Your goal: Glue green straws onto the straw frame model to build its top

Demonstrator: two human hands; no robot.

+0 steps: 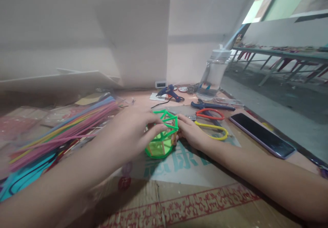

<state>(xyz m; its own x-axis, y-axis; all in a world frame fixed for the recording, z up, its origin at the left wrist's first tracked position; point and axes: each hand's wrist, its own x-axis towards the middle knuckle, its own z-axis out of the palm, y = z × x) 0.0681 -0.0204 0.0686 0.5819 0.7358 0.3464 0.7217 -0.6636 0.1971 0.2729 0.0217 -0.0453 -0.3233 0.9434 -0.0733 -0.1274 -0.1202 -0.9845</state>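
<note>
At the far left, a bundle of coloured straws (64, 129) was laid slantwise on the counter (142, 99), with a teal sheet (23, 180) seen beneath its near end. Just to the right of the straws, the left hand (130, 132) was reached forward, and its fingers (156, 129) were curled narrowly over the left side and top of the green straw frame (165, 118), which was gripped by them. The frame was stood on printed cardboard (179, 204) near the middle of the counter, between the two hands; a green base was seen at its bottom and an open lattice of green struts at its top.

The frame's right side was met by the right hand (192, 134), whose fingers were drawn close together and pressed against the struts, so that the frame was held from both sides. Behind the frame, a blue glue gun (170, 93) was laid. Just right of the right hand, scissors with red and yellow handles (211, 122) were laid, and a clear bottle (214, 74) was stood farther back. At the far right, a dark phone (261, 135) was laid flat near the counter's edge.
</note>
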